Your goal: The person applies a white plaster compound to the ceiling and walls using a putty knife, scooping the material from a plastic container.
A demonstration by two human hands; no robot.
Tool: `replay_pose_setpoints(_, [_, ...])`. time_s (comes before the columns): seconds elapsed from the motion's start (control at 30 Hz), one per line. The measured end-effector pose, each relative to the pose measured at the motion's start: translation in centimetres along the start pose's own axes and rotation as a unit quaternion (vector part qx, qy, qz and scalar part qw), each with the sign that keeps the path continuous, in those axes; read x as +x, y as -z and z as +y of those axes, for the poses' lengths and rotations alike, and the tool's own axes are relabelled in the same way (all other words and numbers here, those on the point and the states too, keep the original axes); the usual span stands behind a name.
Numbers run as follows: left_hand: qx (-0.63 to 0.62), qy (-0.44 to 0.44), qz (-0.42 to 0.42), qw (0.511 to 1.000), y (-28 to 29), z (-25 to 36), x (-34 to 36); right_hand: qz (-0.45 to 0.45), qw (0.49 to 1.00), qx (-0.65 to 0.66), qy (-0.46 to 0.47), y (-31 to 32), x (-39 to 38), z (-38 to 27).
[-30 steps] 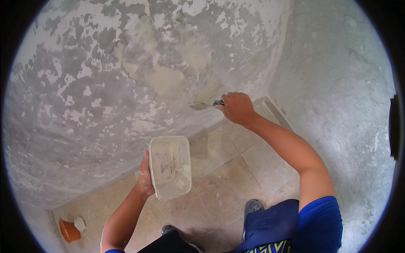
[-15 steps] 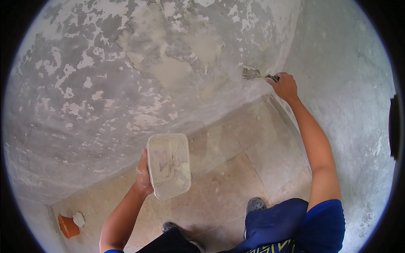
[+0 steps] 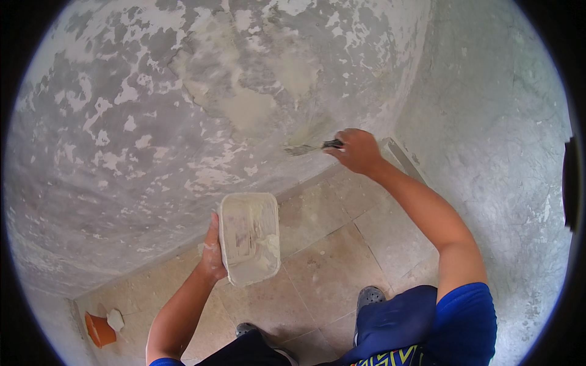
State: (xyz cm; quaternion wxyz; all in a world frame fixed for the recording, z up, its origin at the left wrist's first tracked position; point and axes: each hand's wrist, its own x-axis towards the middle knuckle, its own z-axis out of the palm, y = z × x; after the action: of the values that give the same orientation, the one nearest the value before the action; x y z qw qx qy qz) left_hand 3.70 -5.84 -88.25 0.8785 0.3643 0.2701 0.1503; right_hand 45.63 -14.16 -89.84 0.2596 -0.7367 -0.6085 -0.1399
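Note:
My right hand (image 3: 359, 150) is closed round the dark handle of a putty knife (image 3: 303, 149). The knife's blade lies against the lower part of a patchy grey wall (image 3: 152, 177), or very close to it. A broad patch of beige putty (image 3: 249, 108) covers the wall above and left of the blade. In my left hand (image 3: 213, 256) I hold a pale rectangular plastic tub (image 3: 250, 239), tilted so its inside shows. Putty is smeared over the tub's walls, with a thicker lump along its right side. The fingers under the tub are hidden.
An orange plant pot (image 3: 100, 330) lies tipped at the lower left, beside a small white piece (image 3: 115, 319). Beige floor tiles (image 3: 323, 262) run along the wall's foot. A smoother grey side wall (image 3: 488, 140) meets the patchy wall at right. My grey clogs (image 3: 370, 296) stand below.
My right hand has brought the putty knife left and down along the wall, away from the corner. The tub in my left hand has shifted very slightly right.

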Motion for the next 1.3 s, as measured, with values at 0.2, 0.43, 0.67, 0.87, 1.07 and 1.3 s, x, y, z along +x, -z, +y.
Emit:
replay_pose_setpoints(0.2, [-0.006,0.03,0.004,1.0,0.9,-0.5,1.1,-0.078,0.992,-0.032,-0.094,0.0,4.2,-2.0])
replay_pose_setpoints(0.43, [0.005,0.031,0.006,0.999,0.9,-0.6,1.3,-0.054,0.958,-0.094,-0.265,3.1,2.9,8.3])
replay_pose_setpoints(0.67, [-0.004,0.025,-0.004,1.0,1.7,-0.3,1.2,-0.01,0.956,-0.102,-0.275,8.4,-1.8,14.8])
replay_pose_setpoints(0.87, [-0.003,0.014,0.012,1.0,1.2,-0.2,1.3,-0.04,0.99,-0.032,-0.133,4.8,-4.0,10.1])
replay_pose_setpoints(1.07, [0.002,0.023,-0.004,1.0,0.0,-0.2,0.8,-0.112,0.987,-0.059,0.102,-1.3,-1.8,-4.2])
replay_pose_setpoints(1.3, [0.009,0.019,-0.009,1.0,-0.2,0.1,0.6,-0.051,0.98,-0.137,0.132,-0.9,1.7,-4.6])
